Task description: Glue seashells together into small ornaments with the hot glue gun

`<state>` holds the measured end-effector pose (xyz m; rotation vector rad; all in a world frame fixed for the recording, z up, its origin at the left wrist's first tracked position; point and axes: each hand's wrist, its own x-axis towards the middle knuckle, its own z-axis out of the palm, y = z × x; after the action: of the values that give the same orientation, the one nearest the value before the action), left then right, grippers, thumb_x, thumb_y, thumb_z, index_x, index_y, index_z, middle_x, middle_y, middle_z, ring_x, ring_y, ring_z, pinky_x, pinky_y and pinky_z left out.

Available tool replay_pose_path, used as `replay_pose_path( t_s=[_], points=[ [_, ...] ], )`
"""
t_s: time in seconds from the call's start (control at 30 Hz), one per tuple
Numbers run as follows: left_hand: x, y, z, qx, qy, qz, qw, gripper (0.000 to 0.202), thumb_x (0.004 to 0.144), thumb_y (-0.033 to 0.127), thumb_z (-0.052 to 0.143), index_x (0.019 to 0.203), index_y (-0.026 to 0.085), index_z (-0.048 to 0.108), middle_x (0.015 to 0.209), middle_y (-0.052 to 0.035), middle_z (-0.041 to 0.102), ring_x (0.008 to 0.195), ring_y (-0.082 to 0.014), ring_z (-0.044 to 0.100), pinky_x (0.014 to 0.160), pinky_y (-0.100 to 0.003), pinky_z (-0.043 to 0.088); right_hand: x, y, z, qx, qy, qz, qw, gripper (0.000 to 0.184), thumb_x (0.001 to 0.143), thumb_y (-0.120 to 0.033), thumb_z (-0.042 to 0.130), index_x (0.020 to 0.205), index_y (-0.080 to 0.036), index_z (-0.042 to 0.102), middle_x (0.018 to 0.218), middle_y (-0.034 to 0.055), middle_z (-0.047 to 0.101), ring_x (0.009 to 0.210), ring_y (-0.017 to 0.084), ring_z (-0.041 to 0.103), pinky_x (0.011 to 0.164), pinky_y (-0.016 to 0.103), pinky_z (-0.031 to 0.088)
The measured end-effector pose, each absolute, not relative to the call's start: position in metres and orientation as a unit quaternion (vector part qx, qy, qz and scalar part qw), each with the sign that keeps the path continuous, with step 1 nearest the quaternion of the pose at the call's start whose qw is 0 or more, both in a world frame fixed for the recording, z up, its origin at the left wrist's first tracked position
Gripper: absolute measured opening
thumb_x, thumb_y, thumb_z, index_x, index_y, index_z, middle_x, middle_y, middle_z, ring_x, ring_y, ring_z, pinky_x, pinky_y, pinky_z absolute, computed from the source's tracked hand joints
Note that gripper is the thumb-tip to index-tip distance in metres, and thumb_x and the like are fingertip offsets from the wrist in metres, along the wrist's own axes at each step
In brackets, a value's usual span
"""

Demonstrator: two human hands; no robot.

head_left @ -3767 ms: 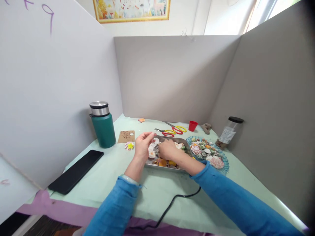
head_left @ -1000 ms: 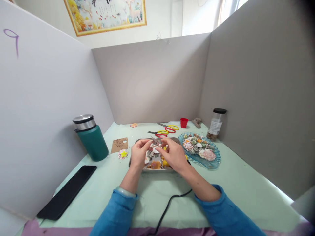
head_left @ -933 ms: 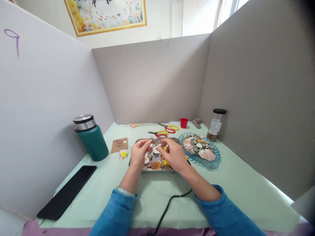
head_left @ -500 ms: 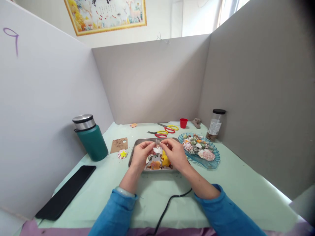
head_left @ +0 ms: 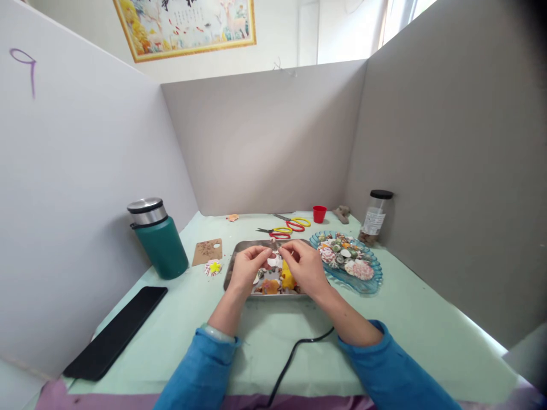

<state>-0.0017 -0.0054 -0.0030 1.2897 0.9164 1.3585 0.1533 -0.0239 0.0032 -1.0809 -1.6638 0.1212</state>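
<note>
Both hands meet above a metal tray (head_left: 241,245), fingertips a short gap apart. My left hand (head_left: 245,270) is closed in a pinch, thumb against forefinger. My right hand (head_left: 305,270) pinches in the same way, facing it. Something small shows at the fingertips, too small to name. Beneath them in the tray lie a yellow piece (head_left: 288,278), an orange starfish-like piece (head_left: 270,287), white pieces (head_left: 276,261) and shell-like bits. The hands hide part of the tray.
To the right is a blue glass dish (head_left: 363,285) of shells, with a black-lidded jar (head_left: 374,219) behind. Scissors (head_left: 280,231) and a red cup (head_left: 319,214) stand beyond the tray. A green bottle (head_left: 160,245) and black pad (head_left: 117,333) are left; a black cable (head_left: 294,348) lies in front.
The fingertips have shifted slightly, and the clear, crinkled bit seen between them before now shows less, with a small brownish bit there. The hands stay over the tray.
</note>
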Motion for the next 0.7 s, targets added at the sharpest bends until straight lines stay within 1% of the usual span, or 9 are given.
replay_pose_path(
  t_s=[0.13,0.23,0.4,0.5,0.6,0.7],
  points=[
    [-0.0012,-0.0070,-0.0006,0.534,0.385,0.564,0.499,0.029,0.066,0.038,0.072,0.077,0.012,0.068,0.073,-0.0059,0.069,0.053,-0.0083,0.053,0.056,-0.022,0.044,0.1544,-0.0230,0.0015,-0.452,-0.704,0.039,0.547,0.012,0.085,-0.028,0.054,0.083,-0.019,0.062,0.082,0.0024,0.065,0.062,0.013,0.056,0.064,0.026,0.042],
    [-0.0013,-0.0075,0.0003,0.536,0.381,0.564,0.499,0.028,0.066,0.037,0.071,0.077,0.011,0.068,0.073,-0.0060,0.069,0.054,-0.0087,0.053,0.056,-0.022,0.044,0.1551,-0.0217,-0.0008,-0.441,-0.711,0.019,0.547,0.013,0.087,-0.028,0.052,0.089,-0.019,0.062,0.086,0.0042,0.066,0.067,0.015,0.059,0.066,0.026,0.043],
    [-0.0016,-0.0063,-0.0012,0.535,0.380,0.564,0.502,0.028,0.066,0.038,0.071,0.076,0.012,0.067,0.072,-0.0053,0.068,0.053,-0.0086,0.052,0.056,-0.022,0.044,0.1569,-0.0235,-0.0020,-0.431,-0.735,-0.076,0.518,0.017,0.090,-0.027,0.047,0.093,-0.021,0.063,0.091,0.0062,0.065,0.078,0.017,0.060,0.071,0.026,0.043],
    [-0.0020,-0.0056,-0.0023,0.537,0.378,0.563,0.502,0.028,0.067,0.039,0.071,0.075,0.013,0.067,0.073,-0.0053,0.068,0.052,-0.0081,0.051,0.056,-0.023,0.044,0.1573,-0.0264,0.0006,-0.428,-0.747,-0.122,0.493,0.018,0.091,-0.025,0.046,0.092,-0.022,0.064,0.088,0.0054,0.064,0.075,0.015,0.060,0.069,0.024,0.042],
    [-0.0016,-0.0065,-0.0017,0.542,0.372,0.559,0.506,0.027,0.067,0.038,0.071,0.074,0.012,0.067,0.072,-0.0050,0.068,0.053,-0.0079,0.050,0.057,-0.023,0.045,0.1564,-0.0273,0.0027,-0.426,-0.759,-0.153,0.468,0.020,0.091,-0.021,0.046,0.088,-0.021,0.065,0.082,0.0042,0.062,0.073,0.013,0.058,0.066,0.023,0.040],
    [-0.0009,-0.0081,-0.0002,0.545,0.371,0.554,0.508,0.028,0.067,0.039,0.071,0.073,0.012,0.067,0.071,-0.0045,0.067,0.052,-0.0077,0.049,0.057,-0.023,0.045,0.1549,-0.0263,0.0020,-0.429,-0.768,-0.166,0.445,0.021,0.090,-0.018,0.044,0.084,-0.020,0.064,0.083,0.0044,0.060,0.073,0.013,0.056,0.066,0.022,0.039]
  ],
)
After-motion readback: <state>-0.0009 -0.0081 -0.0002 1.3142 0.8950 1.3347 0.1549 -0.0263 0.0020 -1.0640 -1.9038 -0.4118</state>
